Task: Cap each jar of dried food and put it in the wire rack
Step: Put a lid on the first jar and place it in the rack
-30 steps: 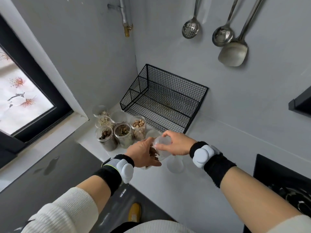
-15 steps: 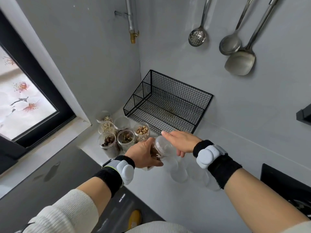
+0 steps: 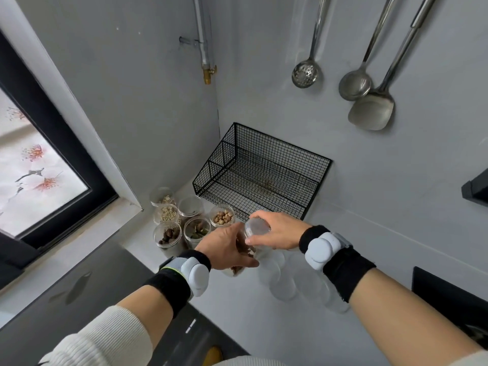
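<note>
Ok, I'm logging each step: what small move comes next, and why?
Probably finish twisting the clear lid down: the right hand grips it atop the jar held by the left hand, and the wire rack holds nothing.

Jar point(image 3: 239, 269) mostly hidden behind left hand point(image 3: 227, 247); contents unclear; clear lids point(image 3: 284, 285) blurred, count uncertain

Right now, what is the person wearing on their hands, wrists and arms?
Both hands are bare: the left hand and the right hand wear no gloves. Each wrist carries a wide black fabric wristband with a rounded, pale grey plastic device strapped over it; the left one shows a thin yellow-green edge. Cream ribbed knit sleeves are pushed up, leaving the forearms bare.
</note>
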Motion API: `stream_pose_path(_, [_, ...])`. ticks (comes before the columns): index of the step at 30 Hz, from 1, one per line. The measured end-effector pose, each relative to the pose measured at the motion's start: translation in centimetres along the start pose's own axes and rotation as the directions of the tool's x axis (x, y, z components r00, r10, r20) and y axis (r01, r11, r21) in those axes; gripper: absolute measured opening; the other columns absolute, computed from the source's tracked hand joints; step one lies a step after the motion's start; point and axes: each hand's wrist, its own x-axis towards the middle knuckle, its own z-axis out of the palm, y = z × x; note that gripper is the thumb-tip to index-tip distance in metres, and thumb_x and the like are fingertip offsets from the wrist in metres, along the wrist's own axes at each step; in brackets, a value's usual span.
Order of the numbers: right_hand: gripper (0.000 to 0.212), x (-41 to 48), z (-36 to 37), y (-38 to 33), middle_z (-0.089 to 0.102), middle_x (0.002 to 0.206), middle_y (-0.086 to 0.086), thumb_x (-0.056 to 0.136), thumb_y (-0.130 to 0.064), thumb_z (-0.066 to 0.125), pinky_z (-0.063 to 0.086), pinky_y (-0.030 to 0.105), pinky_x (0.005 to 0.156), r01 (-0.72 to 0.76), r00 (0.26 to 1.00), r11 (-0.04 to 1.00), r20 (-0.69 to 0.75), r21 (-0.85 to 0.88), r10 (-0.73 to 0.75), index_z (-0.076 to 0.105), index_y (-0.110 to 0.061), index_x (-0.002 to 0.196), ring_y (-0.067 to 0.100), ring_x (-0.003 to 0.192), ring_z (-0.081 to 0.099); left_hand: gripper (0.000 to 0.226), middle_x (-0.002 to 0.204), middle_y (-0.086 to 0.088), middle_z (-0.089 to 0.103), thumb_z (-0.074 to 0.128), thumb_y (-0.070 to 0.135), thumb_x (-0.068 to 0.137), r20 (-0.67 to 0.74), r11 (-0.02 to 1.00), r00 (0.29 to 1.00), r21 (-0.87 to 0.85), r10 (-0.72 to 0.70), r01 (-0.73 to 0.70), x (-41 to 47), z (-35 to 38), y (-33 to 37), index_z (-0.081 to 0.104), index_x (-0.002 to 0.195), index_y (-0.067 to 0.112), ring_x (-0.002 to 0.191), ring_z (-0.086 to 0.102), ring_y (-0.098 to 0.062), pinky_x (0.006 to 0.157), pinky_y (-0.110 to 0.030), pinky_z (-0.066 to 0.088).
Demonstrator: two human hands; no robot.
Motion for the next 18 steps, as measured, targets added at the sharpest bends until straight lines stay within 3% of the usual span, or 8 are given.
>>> stream_pose_path(3, [0.082, -0.1, -0.4, 0.1, 0.066, 0.139, -0.006, 0.074, -0.084, 0.066, 0.053, 0.041, 0.104, 0.007, 0.995, 0.999, -0.098, -0.042, -0.011, 0.055, -0.041, 0.142, 0.019, 0.127, 0.062, 0.078, 0.097, 0.012, 0.068, 0.085, 0.070, 0.060, -0.018, 1.000, 1.000, -0.019, 0.009, -0.009, 0.5, -0.3, 0.4, 0.051, 0.119, 0.031, 0.091, 0.066, -0.013, 0.085, -0.040, 0.057])
stream_pose_path(6, [0.076, -0.1, -1.0, 0.1, 0.069, 0.130, -0.007, 0.070, -0.087, 0.063, 0.057, 0.043, 0.099, -0.009, 0.988, 0.998, -0.152, -0.064, -0.001, 0.059, -0.044, 0.133, 0.019, 0.117, 0.065, 0.079, 0.100, 0.008, 0.069, 0.084, 0.069, 0.062, -0.061, 1.000, 0.998, -0.002, 0.023, -0.024, 1.1, -0.2, 1.0, 0.050, 0.120, 0.027, 0.092, 0.066, -0.017, 0.084, -0.043, 0.056])
stream_pose_path(11, [0.074, 0.1, -2.7, 0.8, 0.062, 0.137, -0.002, 0.076, -0.072, 0.070, 0.050, 0.037, 0.101, -0.014, 0.977, 1.000, -0.214, -0.014, 0.011, 0.053, -0.044, 0.142, 0.019, 0.127, 0.057, 0.079, 0.103, 0.008, 0.066, 0.084, 0.068, 0.065, -0.173, 1.000, 0.985, -0.016, 0.023, -0.026, 3.0, -0.1, 2.7, 0.047, 0.121, 0.027, 0.093, 0.063, -0.015, 0.085, -0.041, 0.055])
stream_pose_path(14, [0.072, 0.5, -4.6, 1.6, 0.053, 0.133, 0.001, 0.076, -0.067, 0.072, 0.047, 0.037, 0.099, -0.043, 0.972, 0.999, -0.233, -0.009, 0.040, 0.050, -0.047, 0.142, 0.021, 0.123, 0.055, 0.098, 0.120, 0.010, 0.060, 0.085, 0.069, 0.065, -0.187, 0.990, 0.979, -0.099, 0.076, -0.096, 4.6, -0.3, 3.8, 0.039, 0.142, 0.029, 0.108, 0.057, -0.010, 0.097, -0.034, 0.051])
stream_pose_path(16, [0.072, 0.6, -6.0, 2.4, 0.048, 0.131, 0.001, 0.075, -0.065, 0.072, 0.047, 0.036, 0.096, -0.078, 0.961, 0.997, -0.269, -0.018, 0.070, 0.049, -0.050, 0.142, 0.022, 0.118, 0.056, 0.118, 0.140, 0.003, 0.052, 0.080, 0.074, 0.064, -0.178, 0.988, 0.979, -0.103, 0.099, -0.119, 5.7, -0.6, 4.5, 0.027, 0.157, 0.024, 0.125, 0.050, -0.013, 0.108, -0.031, 0.044])
stream_pose_path(18, [0.077, 0.8, -7.4, 3.4, 0.044, 0.134, 0.004, 0.075, -0.063, 0.073, 0.051, 0.038, 0.101, -0.121, 0.944, 0.993, -0.311, -0.011, 0.112, 0.046, -0.049, 0.146, 0.025, 0.117, 0.058, 0.124, 0.152, -0.002, 0.043, 0.071, 0.080, 0.066, -0.154, 0.988, 0.983, -0.103, 0.099, -0.116, 6.9, -1.0, 5.1, 0.019, 0.161, 0.020, 0.136, 0.045, -0.018, 0.111, -0.029, 0.037])
